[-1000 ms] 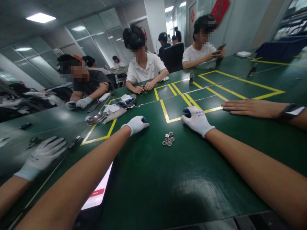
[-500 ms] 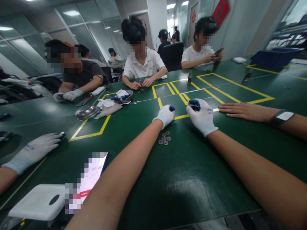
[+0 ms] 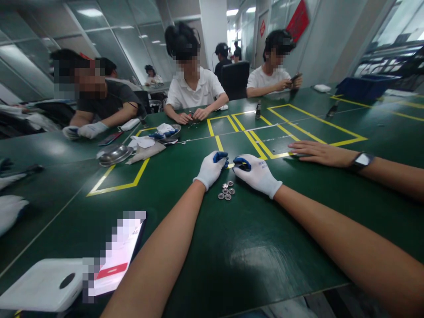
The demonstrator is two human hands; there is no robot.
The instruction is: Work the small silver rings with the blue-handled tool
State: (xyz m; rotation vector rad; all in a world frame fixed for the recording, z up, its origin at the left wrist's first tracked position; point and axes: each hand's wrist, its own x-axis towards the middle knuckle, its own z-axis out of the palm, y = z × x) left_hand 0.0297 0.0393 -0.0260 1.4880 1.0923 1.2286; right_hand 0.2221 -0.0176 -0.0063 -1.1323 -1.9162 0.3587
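Observation:
Both my hands wear white gloves with blue palms. My left hand [image 3: 212, 170] is closed, thumb and fingers pinched together over the green table; anything between them is too small to make out. Close by on the right, my right hand [image 3: 257, 173] has its fingers curled round towards the thumb, and I cannot make out what they hold. Only a narrow gap separates the fingertips of the two hands. Several small round metal discs with raised centres [image 3: 226, 191] lie in a cluster on the table, just nearer to me than the gap.
Yellow tape [image 3: 261, 145] marks rectangles on the table. A metal bowl [image 3: 115, 155] and cloths [image 3: 145, 150] lie left. Nearer are a phone [image 3: 117, 265] and a white device [image 3: 43, 282]. A co-worker's bare hand [image 3: 311, 151] rests right. Small bottles [image 3: 258, 110] stand farther off; several people sit around.
My right hand has moved left, and my left hand slightly left and down, so they are closer together. The gloved co-worker's hand at the left has drawn back towards the frame's edge.

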